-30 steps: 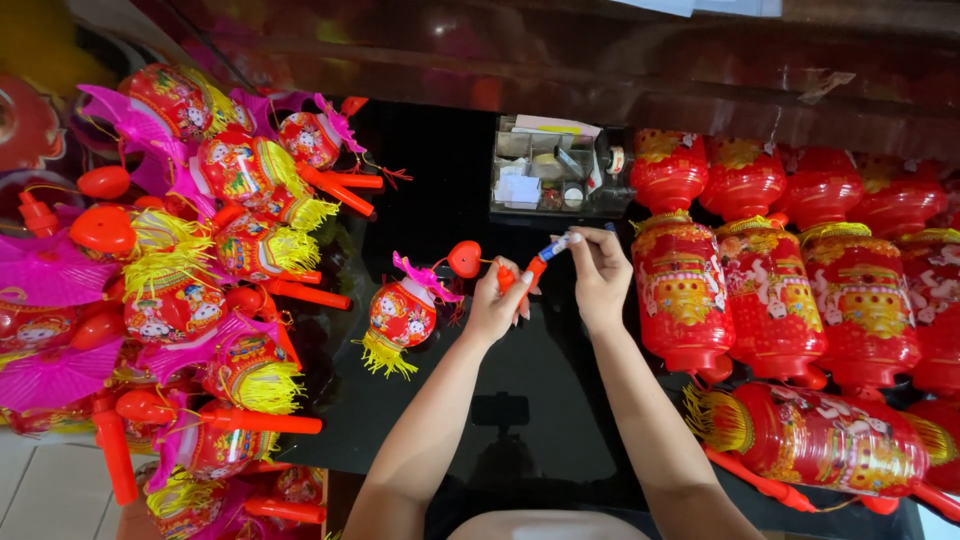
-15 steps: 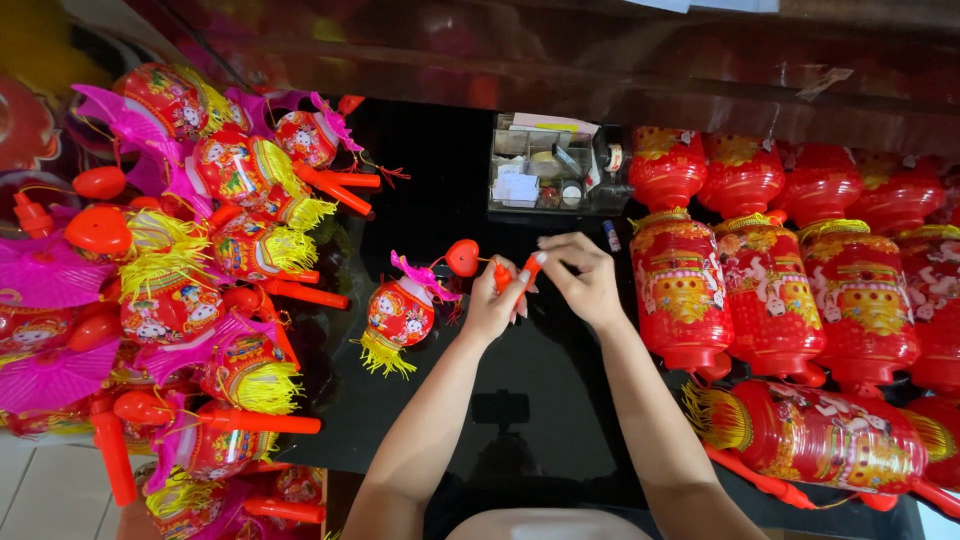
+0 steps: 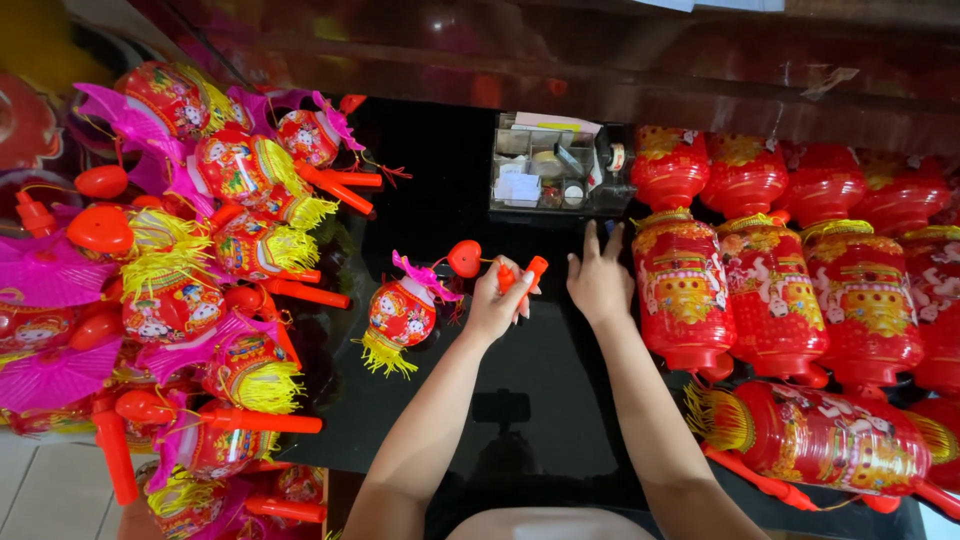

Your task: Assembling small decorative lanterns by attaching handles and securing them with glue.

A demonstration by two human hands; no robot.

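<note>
— Left hand (image 3: 497,300) is seen clamped around an orange handle stick (image 3: 527,277), from which a small red lantern (image 3: 402,312) with a yellow tassel is hung just to its left, resting low over the black desk (image 3: 520,400). What of the other?

— Right hand (image 3: 598,285) is held apart from everything, fingers spread, nothing gripped, just beside the stick's tip.

— What could be spoiled?

— It is judged that the thin link between stick and lantern could be strained or snapped if the stick is jerked, since the lantern's weight is carried on that link and one hand only. The tassel could also be dragged and frayed across the desk.

— And what is crowded around?

— Beyond the right hand, tall red cylinder lanterns (image 3: 690,290) are ranked closely; one could be knocked by a careless elbow. Ahead of both hands a clear organiser box (image 3: 545,180) is placed. Far to the left, finished lanterns (image 3: 200,250) are heaped.
</note>
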